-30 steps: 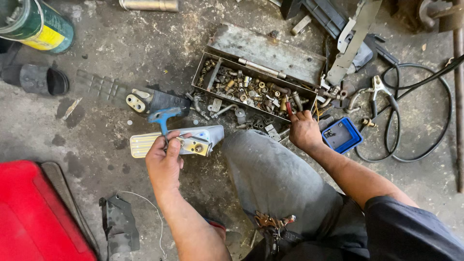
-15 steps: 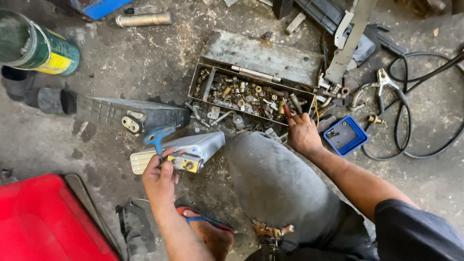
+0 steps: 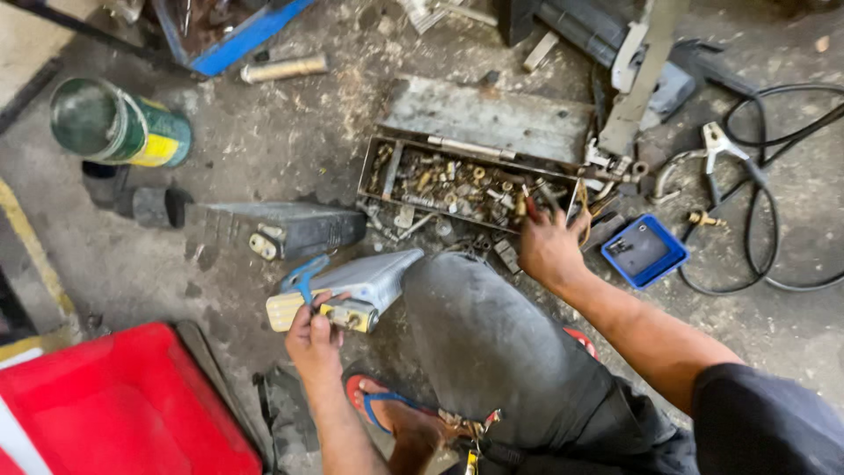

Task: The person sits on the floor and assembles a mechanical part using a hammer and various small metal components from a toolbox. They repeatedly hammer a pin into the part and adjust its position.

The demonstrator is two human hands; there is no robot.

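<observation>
Hands are busy on a dirty concrete floor [image 3: 290,132]. The left hand [image 3: 312,339] sits at about 7 o'clock in the view, and its grip is closed around a silver metal part [image 3: 369,277] with a brass fitting at the near end. That part lies flat on the floor, just beside the person's bent knee [image 3: 475,325]. A blue-handled tool [image 3: 303,277] rests against it.

The right hand [image 3: 549,246] is at about 2 o'clock from the knee. It reaches into the near right corner of a rusty tray of bolts [image 3: 457,180]. Something small and reddish pokes out by its fingers, but I cannot tell if the grip is closed on it.

What could go wrong? The tray is full of sharp, rusty bits, so the fingers could get scratched while digging. The silver part could slip if the left hand loosens. A foot in a thin sandal [image 3: 387,409] is near loose bolts, and it could step on one.
</observation>
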